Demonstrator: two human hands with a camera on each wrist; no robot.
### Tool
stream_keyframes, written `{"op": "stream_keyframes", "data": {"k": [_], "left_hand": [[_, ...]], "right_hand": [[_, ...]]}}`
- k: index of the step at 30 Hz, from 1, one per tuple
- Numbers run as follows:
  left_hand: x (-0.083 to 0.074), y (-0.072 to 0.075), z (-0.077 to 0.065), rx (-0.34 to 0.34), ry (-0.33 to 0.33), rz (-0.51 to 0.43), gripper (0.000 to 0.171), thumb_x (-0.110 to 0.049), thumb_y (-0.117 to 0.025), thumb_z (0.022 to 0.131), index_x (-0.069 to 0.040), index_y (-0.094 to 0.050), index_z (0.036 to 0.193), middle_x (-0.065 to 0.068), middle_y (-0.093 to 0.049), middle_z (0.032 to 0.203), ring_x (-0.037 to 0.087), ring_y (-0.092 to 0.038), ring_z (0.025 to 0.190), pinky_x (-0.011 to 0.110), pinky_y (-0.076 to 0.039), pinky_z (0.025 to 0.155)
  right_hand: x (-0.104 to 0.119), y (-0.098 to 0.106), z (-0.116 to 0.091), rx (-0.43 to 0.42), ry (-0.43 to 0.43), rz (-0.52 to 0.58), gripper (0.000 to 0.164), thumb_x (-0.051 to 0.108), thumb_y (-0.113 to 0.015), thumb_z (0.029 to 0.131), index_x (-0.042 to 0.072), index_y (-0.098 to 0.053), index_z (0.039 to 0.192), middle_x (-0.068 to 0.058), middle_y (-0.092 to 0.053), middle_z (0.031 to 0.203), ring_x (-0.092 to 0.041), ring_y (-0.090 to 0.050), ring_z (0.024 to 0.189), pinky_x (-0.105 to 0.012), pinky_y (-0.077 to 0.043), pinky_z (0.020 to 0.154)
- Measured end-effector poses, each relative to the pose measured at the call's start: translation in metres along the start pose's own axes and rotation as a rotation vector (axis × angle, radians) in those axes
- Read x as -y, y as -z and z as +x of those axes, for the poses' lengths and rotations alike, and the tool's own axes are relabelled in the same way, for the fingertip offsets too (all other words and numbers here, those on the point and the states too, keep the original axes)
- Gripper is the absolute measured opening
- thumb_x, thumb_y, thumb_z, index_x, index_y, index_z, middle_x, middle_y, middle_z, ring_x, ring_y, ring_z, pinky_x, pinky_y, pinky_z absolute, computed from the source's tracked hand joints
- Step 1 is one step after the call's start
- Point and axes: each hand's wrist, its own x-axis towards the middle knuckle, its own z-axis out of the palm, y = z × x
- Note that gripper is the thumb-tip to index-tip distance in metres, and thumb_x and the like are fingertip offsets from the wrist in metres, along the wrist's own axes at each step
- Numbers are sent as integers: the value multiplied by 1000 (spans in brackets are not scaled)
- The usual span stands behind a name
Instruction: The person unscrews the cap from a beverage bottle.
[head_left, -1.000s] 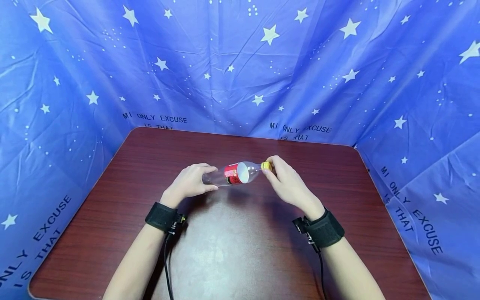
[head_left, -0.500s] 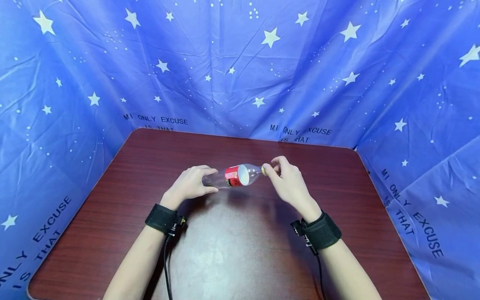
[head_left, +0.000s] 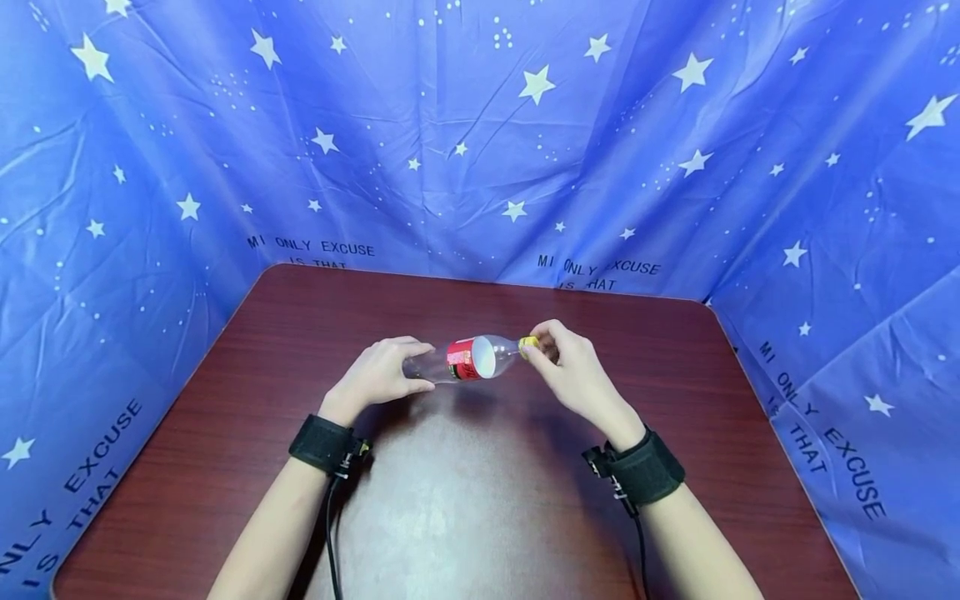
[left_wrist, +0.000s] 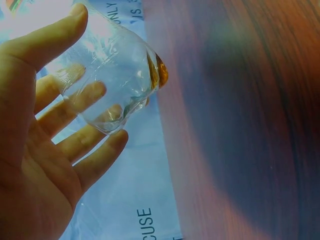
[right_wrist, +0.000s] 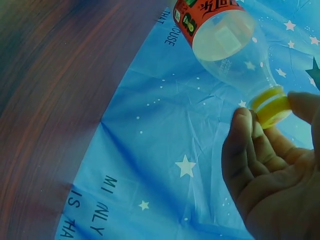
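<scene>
Between my two hands a clear plastic bottle (head_left: 504, 355) with a red label (head_left: 462, 360) lies sideways above the table, its neck to the right. My left hand (head_left: 381, 371) grips the base end, thumb on one side and fingers on the other. A little brown liquid (left_wrist: 159, 71) shows in the bottom of the bottle in the left wrist view. At the neck, my right hand (head_left: 573, 367) pinches the yellow cap (right_wrist: 271, 107) between thumb and fingers. The cap sits on the bottle's mouth, with a yellow ring just below it.
The dark red wooden table (head_left: 645, 525) has rounded corners. A blue curtain (head_left: 420, 100) with white stars and black lettering stands behind it and along both sides. Black straps (head_left: 645, 467) with small cameras and cables are on both wrists.
My right fingers have shifted round the yellow cap: the thumb covered it half a second ago, and now more of it shows. My left hand keeps its hold on the bottle.
</scene>
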Motion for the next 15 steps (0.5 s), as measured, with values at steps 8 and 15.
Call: {"op": "stream_keyframes", "data": {"k": [8, 15], "left_hand": [[-1, 1, -1, 8, 6, -4, 59, -43, -80, 70, -16, -64, 121, -1, -64, 112, 15, -60, 94, 37, -49, 82], [0, 0, -3, -1, -3, -13, 60, -43, -80, 71, -15, -64, 121, -1, -64, 111, 16, -60, 96, 38, -48, 83]], "right_hand": [[-6, 1, -3, 5, 145, 66, 29, 8, -65, 88, 3, -53, 114, -5, -62, 96, -14, -62, 81, -33, -51, 67], [-9, 0, -6, -12, 225, 85, 33, 0, -64, 87, 5, -56, 118, -1, -60, 101, -14, -60, 82, -31, -50, 64]]}}
